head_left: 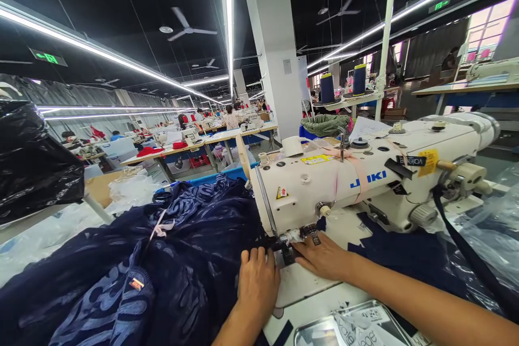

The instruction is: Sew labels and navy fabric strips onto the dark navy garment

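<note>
A white JUKI sewing machine (308,184) stands in front of me. Below its head, my left hand (258,278) is curled at the edge of a large navy garment (194,275) with lighter blue patterning, its fingers closed on the cloth left of the presser foot (288,253). On the other side of the foot, my right hand (322,258) reaches in with its fingers pressed together, fingertips close to the needle area. What lies under those fingertips is hidden. A pale pink ribbon (161,228) lies on the garment.
A metal tray (300,336) with printed labels (360,327) sits at the front of the table. Dark cloth pieces (405,262) lie to the right. Two navy thread cones (359,81) stand behind the machine. A black plastic bag (38,159) is at far left.
</note>
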{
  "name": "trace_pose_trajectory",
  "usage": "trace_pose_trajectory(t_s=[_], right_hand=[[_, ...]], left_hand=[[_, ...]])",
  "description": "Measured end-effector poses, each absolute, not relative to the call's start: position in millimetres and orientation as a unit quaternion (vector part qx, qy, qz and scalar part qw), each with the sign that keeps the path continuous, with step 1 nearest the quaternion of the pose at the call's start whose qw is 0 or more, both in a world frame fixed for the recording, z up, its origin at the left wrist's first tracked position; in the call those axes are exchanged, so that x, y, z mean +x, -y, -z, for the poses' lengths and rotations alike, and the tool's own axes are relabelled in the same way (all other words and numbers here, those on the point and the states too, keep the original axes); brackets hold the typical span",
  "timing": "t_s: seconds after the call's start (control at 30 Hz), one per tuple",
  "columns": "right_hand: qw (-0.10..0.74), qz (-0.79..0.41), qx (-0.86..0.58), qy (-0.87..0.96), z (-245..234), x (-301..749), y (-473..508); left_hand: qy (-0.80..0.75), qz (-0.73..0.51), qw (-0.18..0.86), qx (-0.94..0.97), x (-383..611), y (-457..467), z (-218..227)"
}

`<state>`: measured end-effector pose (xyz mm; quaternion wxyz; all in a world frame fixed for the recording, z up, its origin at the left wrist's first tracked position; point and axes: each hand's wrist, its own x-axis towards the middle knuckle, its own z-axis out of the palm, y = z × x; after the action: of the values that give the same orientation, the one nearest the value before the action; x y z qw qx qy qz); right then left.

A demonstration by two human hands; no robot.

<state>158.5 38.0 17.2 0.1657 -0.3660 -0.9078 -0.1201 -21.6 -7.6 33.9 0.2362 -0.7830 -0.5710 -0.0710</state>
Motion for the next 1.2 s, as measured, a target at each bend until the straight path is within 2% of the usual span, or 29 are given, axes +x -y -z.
trace_pose_trajectory(t_s=[0.13, 0.33, 0.5, 0.67, 1.2], right_hand=[[0.130, 0.076, -0.343, 0.927, -33, 163, -27], [0.087, 0.004, -0.313, 0.946, -46, 180, -16], [0.105, 0.067, -0.239, 0.963, -33, 182, -29], [0.134, 0.115, -0.239, 0.955, -24, 177, -33], [0.086, 0.134, -0.252, 0.955, -38, 164, -19]], left_hand=[[0.557, 0.068, 0.244, -0.791, -24, -1, -34], [0.514, 0.075, 0.171, -0.837, -27, -17, -40], [0.507, 0.082, 0.160, -0.843, -30, -19, -37], [0.496, 0.074, 0.155, -0.851, -29, -20, -40], [0.512, 0.047, 0.151, -0.845, -23, -22, -46]])
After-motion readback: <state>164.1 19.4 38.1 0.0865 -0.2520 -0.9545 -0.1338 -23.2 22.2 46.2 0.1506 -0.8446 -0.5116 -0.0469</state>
